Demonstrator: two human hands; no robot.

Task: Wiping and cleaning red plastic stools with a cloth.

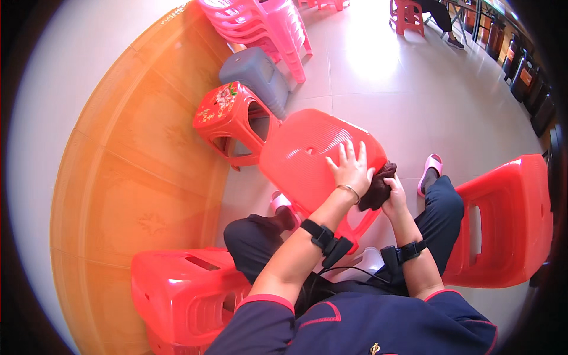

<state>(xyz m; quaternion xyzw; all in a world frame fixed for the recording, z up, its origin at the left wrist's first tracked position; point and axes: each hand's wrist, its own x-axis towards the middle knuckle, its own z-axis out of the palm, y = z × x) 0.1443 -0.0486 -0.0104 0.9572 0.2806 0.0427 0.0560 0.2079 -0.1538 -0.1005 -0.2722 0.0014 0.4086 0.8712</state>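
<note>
A red plastic stool [301, 164] with a ridged seat and a small central hole stands between my knees. My left hand [353, 168] rests on the right part of its seat with the fingers spread, a bangle at the wrist. My right hand [394, 195] grips a dark brown cloth [377, 191] at the stool's right edge. The cloth is bunched against the stool's side, and part of it is hidden behind my left hand. Black straps with small devices are fastened round both forearms.
Red stools stand at my left [164, 293] and right [501, 222]. Beyond are a flowered red stool [222, 106], a grey stool [253, 71] and stacked pink chairs [266, 26]. Orange tiled wall panelling [146, 177] runs along the left. A person's leg [441, 20] shows far off, near dark containers [523, 75].
</note>
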